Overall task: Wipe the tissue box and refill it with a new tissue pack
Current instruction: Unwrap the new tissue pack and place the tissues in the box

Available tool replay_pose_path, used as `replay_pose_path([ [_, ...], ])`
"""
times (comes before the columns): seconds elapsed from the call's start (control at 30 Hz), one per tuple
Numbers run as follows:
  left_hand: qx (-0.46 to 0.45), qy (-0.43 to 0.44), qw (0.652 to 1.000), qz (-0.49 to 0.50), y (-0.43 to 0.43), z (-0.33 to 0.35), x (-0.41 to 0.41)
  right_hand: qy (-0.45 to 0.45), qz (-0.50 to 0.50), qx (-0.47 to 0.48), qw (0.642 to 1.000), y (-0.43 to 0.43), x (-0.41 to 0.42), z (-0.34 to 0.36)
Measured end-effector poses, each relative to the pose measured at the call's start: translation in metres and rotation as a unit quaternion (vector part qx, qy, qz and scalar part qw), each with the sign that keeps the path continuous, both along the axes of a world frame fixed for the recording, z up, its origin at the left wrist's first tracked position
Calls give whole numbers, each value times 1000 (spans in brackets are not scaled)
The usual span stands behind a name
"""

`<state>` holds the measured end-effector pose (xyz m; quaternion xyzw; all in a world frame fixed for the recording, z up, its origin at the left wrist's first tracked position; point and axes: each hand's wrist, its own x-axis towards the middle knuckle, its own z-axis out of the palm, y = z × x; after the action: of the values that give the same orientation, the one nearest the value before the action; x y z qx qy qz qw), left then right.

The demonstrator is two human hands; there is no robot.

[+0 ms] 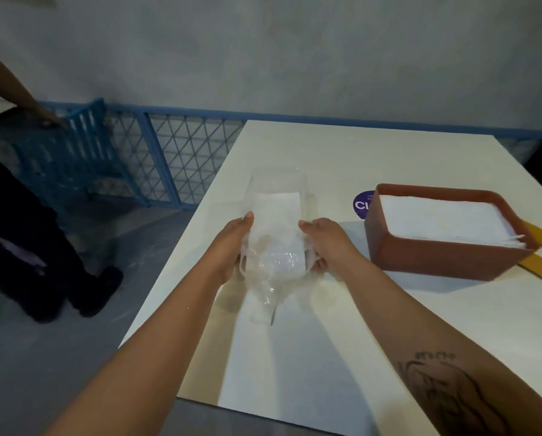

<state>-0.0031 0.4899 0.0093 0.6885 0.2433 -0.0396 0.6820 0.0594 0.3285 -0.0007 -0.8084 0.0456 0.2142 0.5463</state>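
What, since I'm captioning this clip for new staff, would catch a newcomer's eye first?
First, the left hand and right hand holding a crinkled clear plastic wrapper with some white tissue inside, over the middle of the white table. Next, at right, the reddish-brown tissue box, open-topped and filled with white tissues. At far left a second person in dark clothes stands by a blue basket.

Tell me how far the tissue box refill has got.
Done: the brown tissue box holds a white tissue stack. In hand: left hand and right hand grip the clear plastic wrapper, some tissue inside. Left: the box stands open-topped; wiping cannot be judged.
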Motion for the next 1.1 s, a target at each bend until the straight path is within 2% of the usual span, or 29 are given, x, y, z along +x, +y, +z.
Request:
replay_pose_path([
  [0.1,-40,-16,999,6,5,0,6,-11,-17,17,1000,6,0,-5],
  [0.37,-49,-46,997,33,27,-4,27,-26,-40,6,999,26,11,-3],
  [0.63,12,-20,998,66,29,-19,27,-40,-35,-53,997,37,14,-12],
  [0.93,25,-7,997,74,29,-8,23,-43,-45,-45,997,31,11,-13],
  [1.03,85,-15,992,97,40,12,31,-87,-62,-45,993,19,12,-1],
  [1.1,141,-54,982,115,42,30,38,-131,-80,-44,987,8,11,11],
])
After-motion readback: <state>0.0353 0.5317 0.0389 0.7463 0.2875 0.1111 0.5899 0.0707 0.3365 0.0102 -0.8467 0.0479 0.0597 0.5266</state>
